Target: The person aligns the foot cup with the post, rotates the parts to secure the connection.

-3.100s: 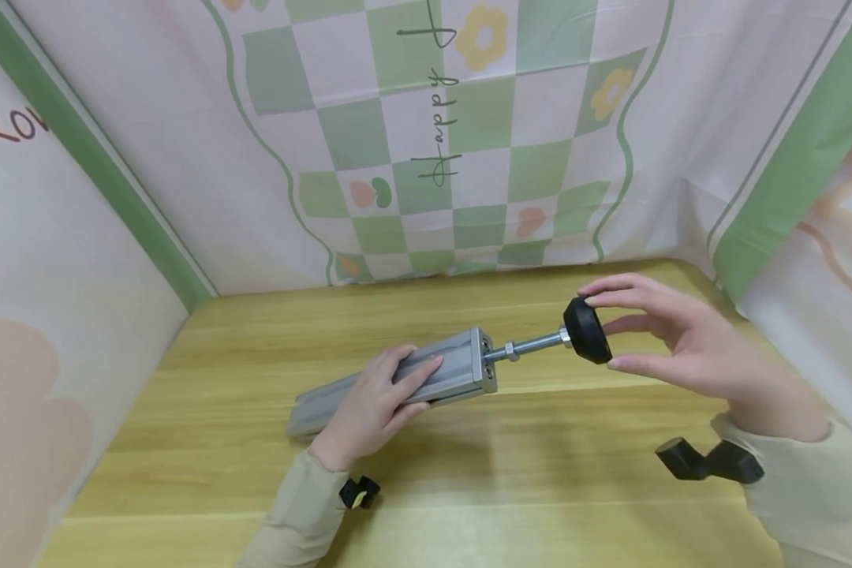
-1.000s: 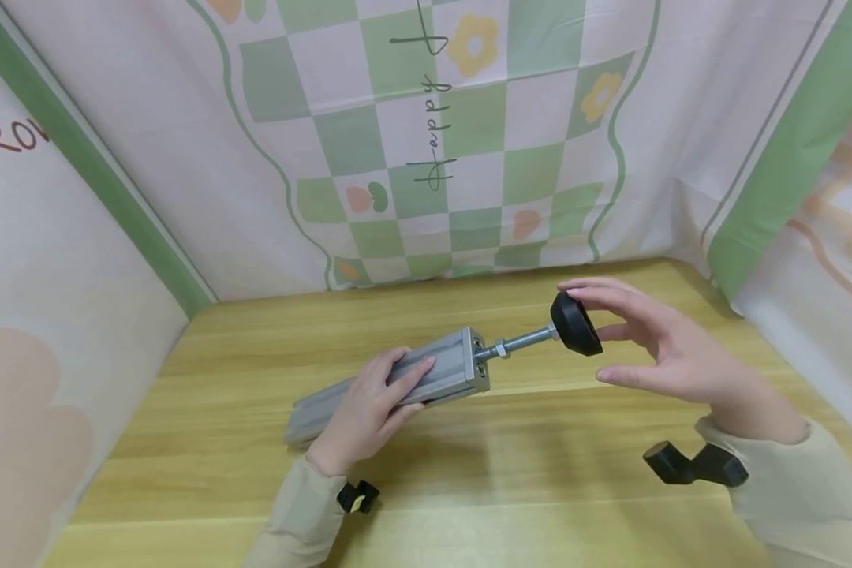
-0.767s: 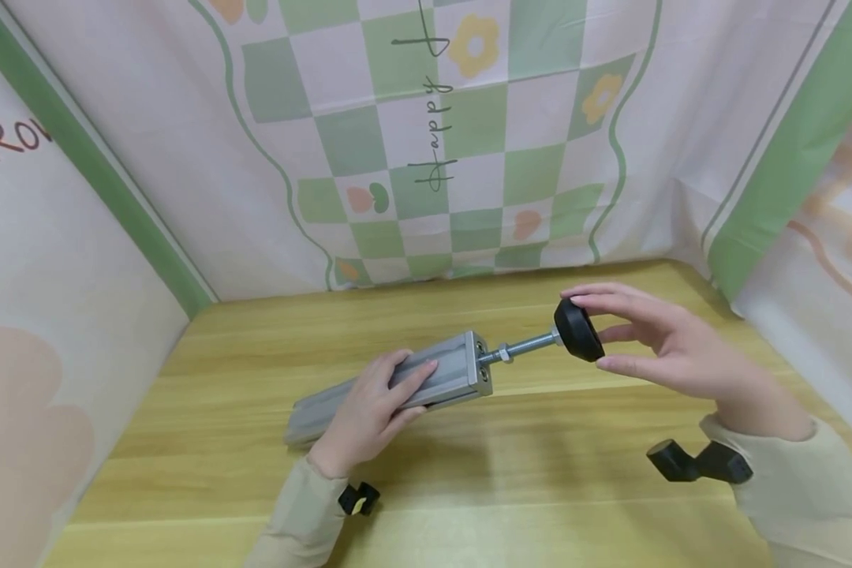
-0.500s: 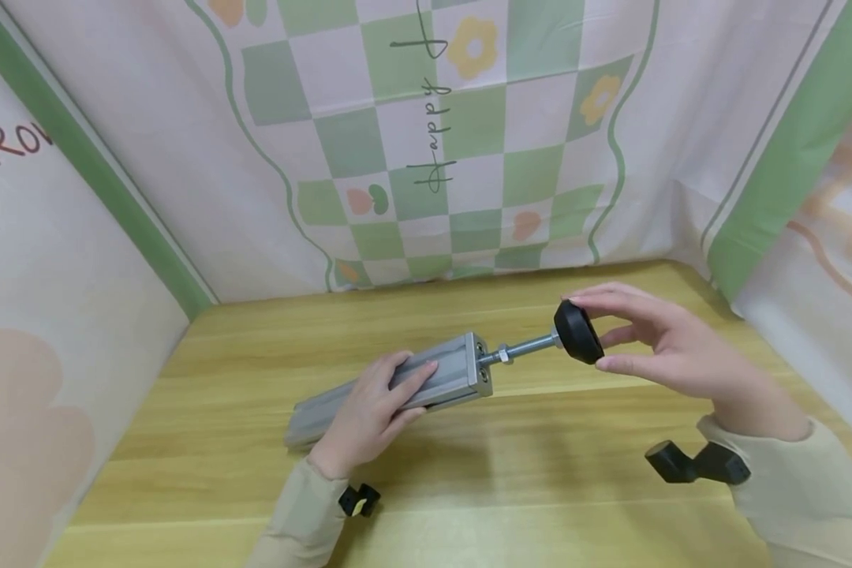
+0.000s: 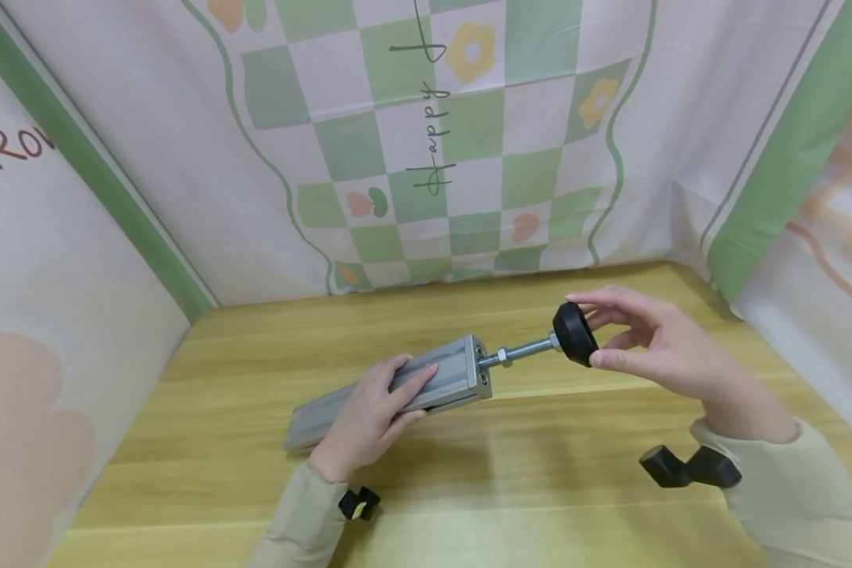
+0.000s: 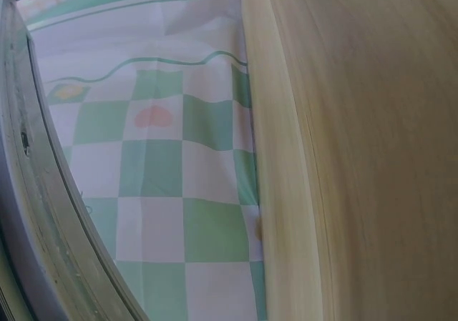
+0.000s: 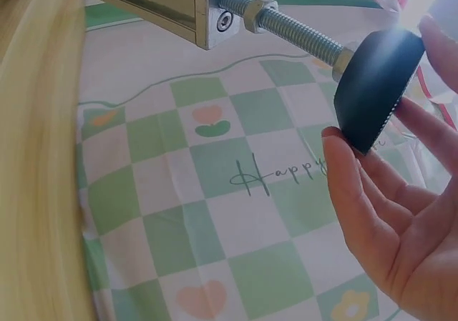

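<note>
My left hand point(image 5: 369, 410) grips a grey aluminium profile point(image 5: 446, 371) from above, its far end raised over the table. A threaded rod point(image 5: 532, 348) sticks out of the end plate, with a hex nut point(image 7: 260, 15) partway along it. On the rod's tip sits a black round leveling foot point(image 5: 573, 334), a second nut point(image 7: 343, 61) against its back. My right hand point(image 5: 653, 347) pinches the foot's rim between thumb and fingertips, the palm behind its flat face. In the left wrist view only the side of the profile point(image 6: 50, 192) shows; the left fingers are out of sight there.
The wooden table point(image 5: 241, 339) spans the front. A checked curtain point(image 5: 468, 158) hangs behind it, and further cloth point(image 5: 42, 276) closes off the left and right sides. Each sleeve carries a black wrist mount point(image 5: 690, 467).
My right fingers have come off the foot's rim and closed on it again, the thumb now against the lower edge. The left hand and profile stay nearly where they were.
</note>
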Demonstrator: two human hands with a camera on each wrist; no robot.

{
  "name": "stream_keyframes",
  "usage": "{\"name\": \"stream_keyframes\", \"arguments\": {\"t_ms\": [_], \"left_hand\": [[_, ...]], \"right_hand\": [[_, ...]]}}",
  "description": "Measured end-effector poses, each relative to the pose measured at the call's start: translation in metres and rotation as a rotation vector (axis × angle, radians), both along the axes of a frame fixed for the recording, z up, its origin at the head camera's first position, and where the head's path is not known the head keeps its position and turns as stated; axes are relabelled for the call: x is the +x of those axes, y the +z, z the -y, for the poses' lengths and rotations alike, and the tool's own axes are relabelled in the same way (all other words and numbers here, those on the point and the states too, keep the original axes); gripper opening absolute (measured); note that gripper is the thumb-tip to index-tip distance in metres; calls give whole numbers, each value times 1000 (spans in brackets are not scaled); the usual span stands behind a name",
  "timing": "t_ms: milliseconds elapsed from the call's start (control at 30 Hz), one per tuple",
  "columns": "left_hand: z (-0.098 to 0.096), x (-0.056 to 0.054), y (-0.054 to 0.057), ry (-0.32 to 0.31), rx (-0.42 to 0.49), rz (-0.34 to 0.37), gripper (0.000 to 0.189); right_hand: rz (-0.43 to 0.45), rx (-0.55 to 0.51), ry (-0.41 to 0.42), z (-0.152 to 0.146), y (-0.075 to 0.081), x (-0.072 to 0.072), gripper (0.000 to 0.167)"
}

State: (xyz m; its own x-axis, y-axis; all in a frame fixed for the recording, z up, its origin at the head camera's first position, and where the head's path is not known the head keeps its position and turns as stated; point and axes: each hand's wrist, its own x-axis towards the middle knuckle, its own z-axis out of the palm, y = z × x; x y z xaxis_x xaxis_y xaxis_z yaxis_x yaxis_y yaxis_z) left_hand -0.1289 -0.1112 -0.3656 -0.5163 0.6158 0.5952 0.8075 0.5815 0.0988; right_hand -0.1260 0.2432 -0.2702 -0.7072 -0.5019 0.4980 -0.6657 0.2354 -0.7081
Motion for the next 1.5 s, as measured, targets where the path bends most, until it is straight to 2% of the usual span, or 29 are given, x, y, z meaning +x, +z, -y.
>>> {"name": "stream_keyframes", "arguments": {"t_ms": [267, 500, 867, 1033, 1167, 1267, 1333, 1400, 1500], "left_hand": [[0, 1, 0, 5, -6, 9, 54], [0, 0, -1, 8, -3, 8, 54], [-2, 0, 0, 4, -5, 11, 54], [-1, 1, 0, 8, -5, 12, 54], [-1, 1, -1, 11, -3, 8, 54], [-1, 1, -1, 12, 0, 6, 54], [-1, 1, -1, 11, 1, 5, 54], [0, 1, -1, 10, 2, 4, 53], [0, 1, -1, 8, 2, -1, 53]], "right_hand": [[81, -135, 67, 2, -5, -5, 60], [93, -42, -49, 7, 0, -2, 59], [232, 33, -220, 11, 1, -1, 43], [265, 62, -260, 14, 4, -1, 28], [257, 77, -272, 13, 2, -1, 24], [241, 67, -255, 11, 0, -1, 30], [198, 48, -220, 10, -2, -1, 39], [149, 3, -134, 9, -2, 0, 52], [22, 0, -15, 8, 0, 2, 69]]}}
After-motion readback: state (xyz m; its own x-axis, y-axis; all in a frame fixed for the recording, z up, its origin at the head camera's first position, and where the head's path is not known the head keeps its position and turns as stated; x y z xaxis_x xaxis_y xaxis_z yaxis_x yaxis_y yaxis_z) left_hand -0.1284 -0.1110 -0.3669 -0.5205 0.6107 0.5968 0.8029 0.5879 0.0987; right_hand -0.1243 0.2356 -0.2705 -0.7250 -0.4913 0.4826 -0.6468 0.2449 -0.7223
